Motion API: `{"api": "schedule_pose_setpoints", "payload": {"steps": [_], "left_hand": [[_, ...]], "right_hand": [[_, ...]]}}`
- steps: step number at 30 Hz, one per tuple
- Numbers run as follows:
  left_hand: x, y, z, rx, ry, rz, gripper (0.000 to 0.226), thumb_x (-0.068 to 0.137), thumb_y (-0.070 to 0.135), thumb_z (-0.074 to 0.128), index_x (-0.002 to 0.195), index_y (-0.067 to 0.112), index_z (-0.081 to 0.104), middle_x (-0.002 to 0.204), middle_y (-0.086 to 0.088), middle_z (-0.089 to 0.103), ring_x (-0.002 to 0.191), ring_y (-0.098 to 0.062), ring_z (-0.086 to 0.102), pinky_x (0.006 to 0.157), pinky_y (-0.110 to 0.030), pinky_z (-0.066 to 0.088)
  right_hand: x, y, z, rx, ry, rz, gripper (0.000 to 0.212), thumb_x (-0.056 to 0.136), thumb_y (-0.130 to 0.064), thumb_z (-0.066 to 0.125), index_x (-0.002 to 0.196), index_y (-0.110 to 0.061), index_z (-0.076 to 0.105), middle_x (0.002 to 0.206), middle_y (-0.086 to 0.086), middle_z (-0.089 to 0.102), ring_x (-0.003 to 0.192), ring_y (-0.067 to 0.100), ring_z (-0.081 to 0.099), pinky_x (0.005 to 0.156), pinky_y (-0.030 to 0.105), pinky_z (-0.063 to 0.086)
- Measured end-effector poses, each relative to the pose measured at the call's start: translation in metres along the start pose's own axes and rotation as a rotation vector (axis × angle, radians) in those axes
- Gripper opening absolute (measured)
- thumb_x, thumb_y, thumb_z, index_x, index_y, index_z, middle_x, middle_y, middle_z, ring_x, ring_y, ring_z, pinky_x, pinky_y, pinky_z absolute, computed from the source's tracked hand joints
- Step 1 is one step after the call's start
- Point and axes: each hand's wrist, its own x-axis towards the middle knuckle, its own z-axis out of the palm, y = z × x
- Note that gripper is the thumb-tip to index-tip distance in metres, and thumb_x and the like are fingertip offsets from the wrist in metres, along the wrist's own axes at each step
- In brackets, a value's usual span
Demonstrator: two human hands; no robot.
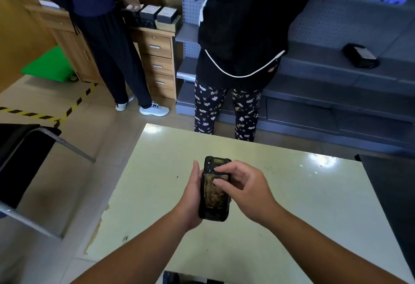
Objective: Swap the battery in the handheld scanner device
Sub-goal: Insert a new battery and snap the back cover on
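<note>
The black handheld scanner (214,213) is held back side up above the pale table (292,194). My left hand (192,196) cups it along its left edge. A worn, yellowish-brown battery (215,194) sits in the open back bay. My right hand (243,186) reaches over from the right, with thumb and fingertips pinched on the battery's top end. The scanner's window end (217,161) points away from me.
Two people stand beyond the table: one in patterned trousers (224,108) at its far edge, another (125,59) by a wooden drawer desk (159,59). A black object (360,56) lies on grey shelving to the right. A black chair (20,160) stands at left.
</note>
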Motion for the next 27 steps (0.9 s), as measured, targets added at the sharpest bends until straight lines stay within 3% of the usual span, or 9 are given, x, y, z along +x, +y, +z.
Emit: {"api": "schedule_pose_setpoints", "payload": {"steps": [4,9,11,13,17,19,21,24,27], "left_hand": [[-0.006,0.0,0.002,-0.021,-0.001,0.004,0.078,0.097,0.072,0.027,0.132,0.013,0.064,0.114,-0.019,0.074,0.094,-0.033,0.073,0.069,-0.037,0.061],[-0.014,0.0,0.002,0.007,-0.008,0.016,0.074,0.098,0.07,0.024,0.116,0.02,0.076,0.122,-0.021,0.073,0.112,-0.032,0.07,0.091,-0.044,0.055],[-0.018,-0.001,0.004,0.039,-0.029,0.006,0.074,0.097,0.072,0.023,0.109,0.025,0.079,0.122,-0.019,0.073,0.113,-0.029,0.07,0.092,-0.043,0.054],[-0.02,-0.002,0.006,0.092,-0.041,0.001,0.073,0.096,0.073,0.024,0.116,0.026,0.076,0.119,-0.016,0.074,0.108,-0.028,0.07,0.089,-0.041,0.054],[-0.022,-0.007,0.005,0.172,-0.059,0.087,0.048,0.1,0.055,0.048,0.133,0.023,0.061,0.122,-0.02,0.073,0.115,-0.04,0.068,0.097,-0.05,0.053],[-0.023,-0.009,0.002,0.187,-0.063,0.121,0.04,0.101,0.046,0.053,0.133,0.022,0.059,0.12,-0.021,0.073,0.113,-0.042,0.068,0.097,-0.052,0.054],[-0.024,-0.009,0.0,0.191,-0.054,0.13,0.036,0.101,0.043,0.055,0.129,0.022,0.062,0.121,-0.019,0.074,0.112,-0.039,0.069,0.093,-0.05,0.056],[-0.023,-0.008,0.0,0.208,-0.016,0.144,0.033,0.099,0.04,0.058,0.124,0.021,0.066,0.119,-0.016,0.074,0.108,-0.035,0.072,0.085,-0.047,0.058],[-0.02,-0.008,0.001,0.211,-0.008,0.157,0.03,0.1,0.039,0.058,0.122,0.02,0.068,0.119,-0.018,0.074,0.108,-0.037,0.071,0.091,-0.057,0.058]], "right_hand": [[-0.003,0.002,0.0,0.034,-0.006,-0.004,0.02,0.086,-0.004,0.078,0.101,-0.017,0.074,0.098,0.0,0.078,0.095,0.019,0.074,0.087,0.041,0.061],[-0.008,0.014,-0.003,-0.16,-0.017,-0.057,0.022,0.087,-0.017,0.079,0.104,-0.029,0.07,0.099,-0.01,0.071,0.085,0.017,0.063,0.082,0.038,0.056],[-0.011,0.02,-0.004,-0.273,-0.017,-0.105,0.025,0.087,-0.023,0.08,0.106,-0.034,0.069,0.108,-0.016,0.066,0.098,0.012,0.059,0.087,0.028,0.05],[-0.013,0.025,-0.005,-0.388,0.042,-0.172,0.026,0.085,-0.027,0.081,0.107,-0.035,0.071,0.12,-0.017,0.055,0.117,0.011,0.05,0.098,0.021,0.04],[-0.015,0.032,-0.002,-0.459,0.116,-0.191,0.037,0.083,-0.029,0.082,0.116,-0.037,0.066,0.13,-0.012,0.042,0.125,0.014,0.043,0.106,0.027,0.037],[-0.017,0.032,0.002,-0.355,0.105,-0.066,0.058,0.084,-0.028,0.081,0.133,-0.038,0.051,0.135,-0.014,0.039,0.128,0.009,0.044,0.105,0.024,0.04],[-0.018,0.029,0.007,-0.111,0.07,0.199,0.069,0.087,-0.029,0.079,0.144,-0.035,0.041,0.139,-0.013,0.046,0.121,0.007,0.054,0.098,0.025,0.048],[-0.018,0.026,0.015,0.308,-0.013,0.44,0.033,0.097,-0.021,0.067,0.13,-0.022,0.062,0.122,0.005,0.072,0.105,0.018,0.072,0.087,0.036,0.06],[-0.019,0.027,0.019,0.394,0.0,0.44,0.021,0.101,-0.02,0.061,0.121,-0.02,0.068,0.113,0.007,0.076,0.104,0.023,0.073,0.087,0.048,0.062]]}}
